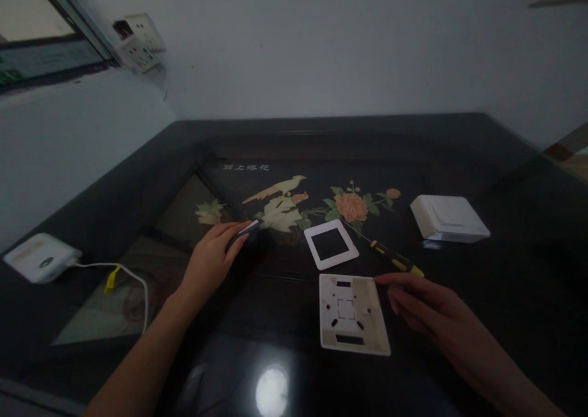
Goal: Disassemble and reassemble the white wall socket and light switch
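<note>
My left hand [223,245] is closed on a small dark module with a pale face [249,227], held above the table left of centre. Its details are too dim to read. A square white mounting box [344,328] lies with its hollow side up, showing slots and screw holes. At its upper right corner is my right hand [420,300], index finger stretched out and tip at the rim, thumb apart below. Whether it presses on the box is unclear. Beyond the box lies a white square frame [315,245], and beside that a screwdriver [399,262] with a yellow-and-black handle.
A white box-shaped piece [452,215] rests at the right on the dark glossy table [275,307]. Far left, a white device [39,258] has a white cable [138,279] with a yellow tag. Wall sockets [140,40] are at the upper left.
</note>
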`<state>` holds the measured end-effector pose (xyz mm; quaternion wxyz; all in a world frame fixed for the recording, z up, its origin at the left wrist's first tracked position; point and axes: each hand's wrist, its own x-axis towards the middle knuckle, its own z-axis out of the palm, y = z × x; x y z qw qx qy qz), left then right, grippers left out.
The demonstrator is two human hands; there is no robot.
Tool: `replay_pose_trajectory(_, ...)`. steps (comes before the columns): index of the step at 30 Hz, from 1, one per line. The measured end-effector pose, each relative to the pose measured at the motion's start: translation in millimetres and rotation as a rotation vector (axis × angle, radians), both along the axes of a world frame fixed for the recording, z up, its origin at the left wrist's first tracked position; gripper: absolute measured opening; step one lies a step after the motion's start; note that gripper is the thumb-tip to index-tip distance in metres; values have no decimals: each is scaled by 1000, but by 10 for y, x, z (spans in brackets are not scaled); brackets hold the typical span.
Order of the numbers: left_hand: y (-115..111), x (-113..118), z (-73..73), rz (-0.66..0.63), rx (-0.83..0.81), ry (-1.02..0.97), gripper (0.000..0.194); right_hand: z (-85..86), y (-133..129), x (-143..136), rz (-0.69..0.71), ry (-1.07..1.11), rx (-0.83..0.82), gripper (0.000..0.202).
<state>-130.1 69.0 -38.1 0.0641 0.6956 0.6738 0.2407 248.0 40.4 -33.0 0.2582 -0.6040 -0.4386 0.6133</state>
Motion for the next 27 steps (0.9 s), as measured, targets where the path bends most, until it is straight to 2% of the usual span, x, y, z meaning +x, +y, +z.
replay_pose_trajectory(4, 0, -82, 51, 156, 39, -132, 43, -3, 10, 3, 26, -46, 10, 43)
replay_pose_trajectory(8, 56, -181, 27, 258, 38, -255, 45, 32, 49, 25, 76, -187, 126, 38)
replay_pose_trajectory(12, 102, -213, -44, 231, -23, -334, 49, 62, 117, 41, 179, -306, 263, 28)
replay_pose_trajectory(15, 105, -219, -68, 179, -64, -327, 51, 71, 133, 30, 287, -406, 313, 31)
replay_pose_trajectory(19, 95, -233, -95, 63, -113, -229, 60, 74, 64, -16, 445, -478, 305, 35)
replay_pose_trajectory(22, 94, -243, -150, -3, -115, -134, 69, 53, 0, -55, 501, -541, 332, 35)
replay_pose_trajectory(27, 104, -254, -244, -5, -95, -15, 61, 11, -40, -159, 572, -582, 371, 37)
